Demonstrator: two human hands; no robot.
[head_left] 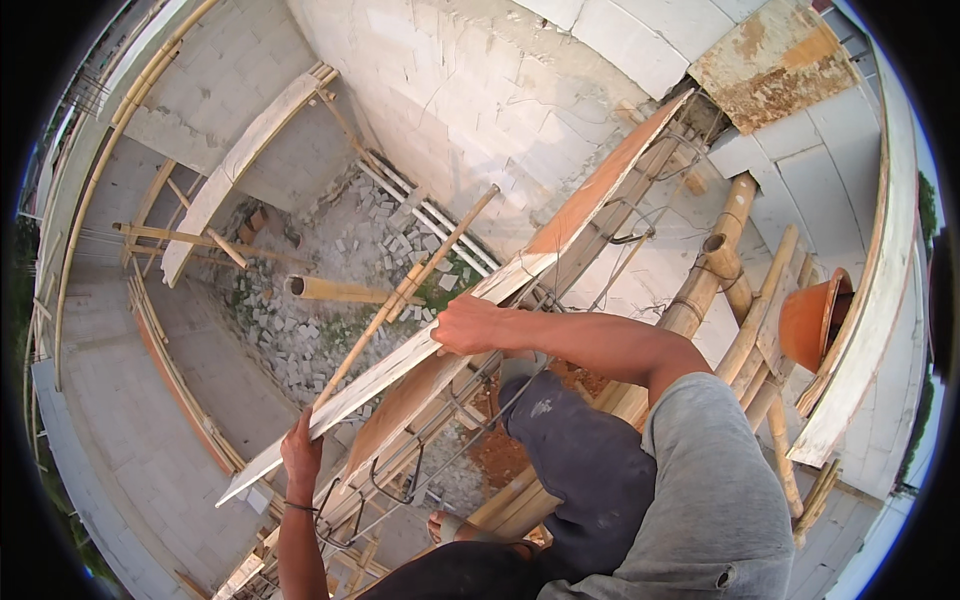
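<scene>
A long whitish wooden board [370, 385] slants across in front of me, from lower left to upper right. My right hand [468, 325] is closed over its upper edge near the middle. Toward its lower left end, my left hand [301, 452] grips the same board, its fingers partly hidden. A thin bamboo pole [378, 318] meets the board right beside the left hand. Behind the board, on my side, stands a reddish-brown plywood panel [400, 412]. Bent steel rebar stirrups [395, 482] run alongside it, close under my forearms.
Far below lies a floor strewn with block rubble [300, 345] and white pipes [430, 215]. Thick bamboo scaffolding poles [700, 285] are lashed at right. An orange bucket [808, 322] hangs or rests beside them. Pale block walls [480, 110] surround the pit. My sandalled foot [452, 525] shows below.
</scene>
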